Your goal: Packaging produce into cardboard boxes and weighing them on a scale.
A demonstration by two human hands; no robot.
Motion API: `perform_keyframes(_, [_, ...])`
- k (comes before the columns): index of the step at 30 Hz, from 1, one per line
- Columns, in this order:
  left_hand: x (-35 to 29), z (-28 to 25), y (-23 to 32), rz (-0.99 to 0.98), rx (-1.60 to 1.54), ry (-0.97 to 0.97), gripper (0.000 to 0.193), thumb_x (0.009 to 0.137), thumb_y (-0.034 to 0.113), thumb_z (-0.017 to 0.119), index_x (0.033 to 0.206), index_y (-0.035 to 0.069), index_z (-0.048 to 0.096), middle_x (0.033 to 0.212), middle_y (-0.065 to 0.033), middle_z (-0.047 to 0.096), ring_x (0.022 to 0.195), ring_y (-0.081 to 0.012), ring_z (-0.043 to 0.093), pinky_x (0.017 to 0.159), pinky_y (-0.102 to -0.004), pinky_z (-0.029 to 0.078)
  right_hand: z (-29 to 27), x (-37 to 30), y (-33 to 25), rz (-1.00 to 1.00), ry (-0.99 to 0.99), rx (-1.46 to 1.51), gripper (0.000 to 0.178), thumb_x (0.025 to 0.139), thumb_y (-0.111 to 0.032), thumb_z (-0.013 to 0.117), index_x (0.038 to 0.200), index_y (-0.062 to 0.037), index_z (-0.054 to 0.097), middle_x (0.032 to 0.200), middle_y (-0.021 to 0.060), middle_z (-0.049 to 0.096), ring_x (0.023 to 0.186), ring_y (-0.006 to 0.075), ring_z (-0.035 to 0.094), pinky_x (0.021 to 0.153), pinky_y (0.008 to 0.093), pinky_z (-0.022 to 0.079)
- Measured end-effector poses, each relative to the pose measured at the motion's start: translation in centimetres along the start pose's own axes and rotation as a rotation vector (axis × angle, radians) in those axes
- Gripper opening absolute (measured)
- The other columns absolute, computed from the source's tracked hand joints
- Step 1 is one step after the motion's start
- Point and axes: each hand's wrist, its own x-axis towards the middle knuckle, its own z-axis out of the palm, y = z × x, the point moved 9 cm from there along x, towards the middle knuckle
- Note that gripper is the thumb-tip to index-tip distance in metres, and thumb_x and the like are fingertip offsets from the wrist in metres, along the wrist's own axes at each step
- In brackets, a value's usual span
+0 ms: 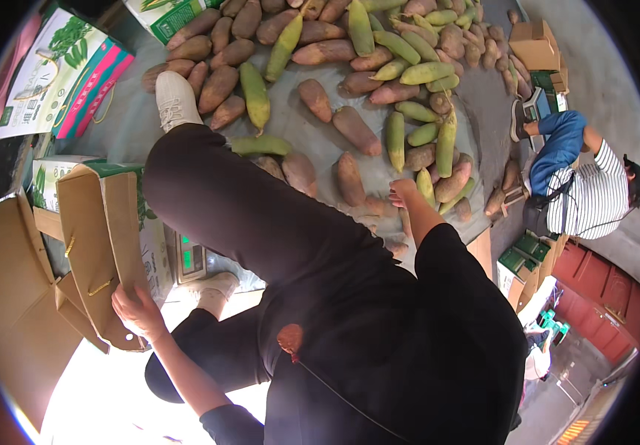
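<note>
My left hand (139, 313) grips the near edge of an opened cardboard box (86, 233) with yellow cord handles, standing at my left. My right hand (403, 193) reaches over the pile with nothing seen in it, its fingers loosely apart. Close to it are a long green radish (395, 141), another green radish (446, 144) and a brownish-pink root vegetable (349, 179). Many more green radishes and brownish-pink roots lie spread on a grey sheet (312, 159) ahead of me. What lies just beneath my right hand is partly hidden.
A scale with a green lit display (186, 254) stands beside the box, near my shoe. A printed white and green carton (68, 81) is at the far left. On the right, a person in a striped shirt (590, 189) sits low, near stacked cartons (524, 267). My bent leg (238, 200) crosses the middle.
</note>
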Motion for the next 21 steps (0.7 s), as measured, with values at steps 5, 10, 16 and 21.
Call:
perform_keyframes(5, [0.3,1.2,-0.4,-0.048,0.053,-0.015,0.029,0.083,0.018,0.059,0.102,-0.003,0.053,0.095,-0.0199,0.057,0.091,-0.0378,0.054,0.082,-0.0454,0.043,-2.6,-0.9,0.8,-0.032,0.102,0.287,0.03,0.083,-0.018,0.057,0.11,-0.0062,0.055,0.101,0.0083,0.057,0.084,0.0228,0.058,0.063,0.0404,0.049])
perform_keyframes(10, [0.0,1.5,-0.8,-0.037,0.069,-0.019,0.03,0.083,0.02,0.06,0.102,-0.003,0.053,0.095,-0.0208,0.057,0.09,-0.0386,0.055,0.082,-0.0457,0.044,-3.2,2.0,-0.2,-0.049,0.132,0.492,0.045,0.082,-0.02,0.061,0.123,-0.0083,0.047,0.113,0.0077,0.05,0.099,0.0263,0.051,0.071,0.0418,0.048])
perform_keyframes(16, [-0.1,2.0,-1.4,-0.06,0.08,-0.05,0.031,0.083,0.02,0.06,0.102,-0.003,0.053,0.096,-0.0212,0.057,0.09,-0.0385,0.055,0.081,-0.0456,0.044,-2.8,4.8,-0.8,-0.023,0.108,0.714,0.047,0.082,-0.022,0.065,0.122,-0.0081,0.045,0.117,0.0084,0.046,0.104,0.027,0.048,0.075,0.0421,0.046])
perform_keyframes(21, [-0.2,1.7,-1.4,-0.072,0.064,-0.052,0.03,0.084,0.02,0.059,0.102,-0.003,0.052,0.095,-0.021,0.057,0.089,-0.0383,0.055,0.08,-0.0457,0.044,0.1,4.4,-2.2,0.039,0.069,0.761,0.038,0.08,-0.023,0.069,0.11,-0.0089,0.051,0.103,0.0086,0.05,0.084,0.0231,0.052,0.062,0.0378,0.047])
